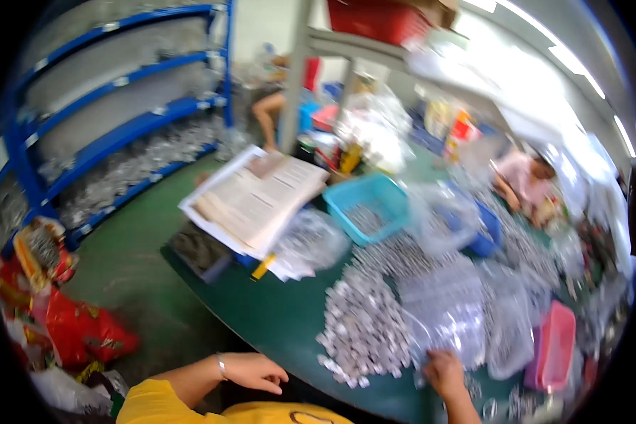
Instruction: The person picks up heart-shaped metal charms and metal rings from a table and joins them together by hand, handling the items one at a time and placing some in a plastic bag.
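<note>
My left hand (258, 372), with a bracelet at the wrist, hovers by the near edge of the green table (254, 318). It holds nothing, and its fingers are loosely bent and slightly apart. My right hand (445, 372) is at the near edge of a flat clear plastic bag (445, 311), its fingers closed on that edge; the fingertips are a little blurred. Left of the bag lies a heap of small silvery metal pieces (366, 328). More small metal parts (410, 254) spread behind it.
A turquoise basin (367, 185), a blue basin (489, 230) and a pink tray (560, 346) stand on the table. Papers (261, 201) lie at the left, filled bags (509, 318) at the right. Across the table sits another person (523, 180). Blue shelving (120, 141) and red sacks (85, 328) are left.
</note>
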Demonstrator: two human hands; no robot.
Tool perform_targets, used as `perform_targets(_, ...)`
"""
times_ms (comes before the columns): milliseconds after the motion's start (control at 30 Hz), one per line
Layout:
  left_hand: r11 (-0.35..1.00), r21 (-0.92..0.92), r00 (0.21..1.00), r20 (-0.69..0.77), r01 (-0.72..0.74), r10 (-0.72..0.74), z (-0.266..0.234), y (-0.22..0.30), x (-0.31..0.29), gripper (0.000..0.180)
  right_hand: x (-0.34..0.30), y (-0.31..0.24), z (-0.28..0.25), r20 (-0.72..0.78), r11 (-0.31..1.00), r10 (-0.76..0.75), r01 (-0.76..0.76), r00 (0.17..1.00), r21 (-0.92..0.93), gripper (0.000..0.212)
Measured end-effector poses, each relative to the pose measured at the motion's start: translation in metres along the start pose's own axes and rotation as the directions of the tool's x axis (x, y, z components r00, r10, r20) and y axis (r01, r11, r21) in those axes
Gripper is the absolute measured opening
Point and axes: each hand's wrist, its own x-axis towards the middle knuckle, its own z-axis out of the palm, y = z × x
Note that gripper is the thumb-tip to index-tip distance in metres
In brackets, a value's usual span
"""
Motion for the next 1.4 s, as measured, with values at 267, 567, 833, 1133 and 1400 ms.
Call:
perform_targets(267,0.968,-0.075,0.958,-0.177,-0.24,0.224,0.004,0.079,0.066,0.027,0.018,-0.021,-0.005,-0.096,0.957,0.189,-0.161,0.977,0.24,0.019)
perform_targets(567,0.952,-0.171,0.96,-0.164,-0.253,0.225,0.058,0.097,0.162,0.038,-0.014,-0.029,0.027,-0.187,0.97,0.237,-0.223,0.953,0.095,0.024)
perform_targets(833,0.905,-0.37,0.973,-0.173,-0.21,0.155,0.069,0.091,0.165,0.041,-0.014,-0.039,0.025,-0.088,0.955,0.295,-0.292,0.952,0.048,0.025)
perform_targets(1133,0.904,-0.371,0.972,-0.174,-0.211,0.156,0.074,0.1,0.154,0.038,-0.003,-0.052,0.023,-0.063,0.95,0.313,-0.313,0.948,0.009,0.009)
perform_targets(1400,0.901,-0.167,0.864,-0.397,-0.4,0.31,0.073,0.104,0.162,0.09,0.044,-0.068,-0.046,-0.26,0.465,0.709,-0.157,0.656,0.871,0.008)
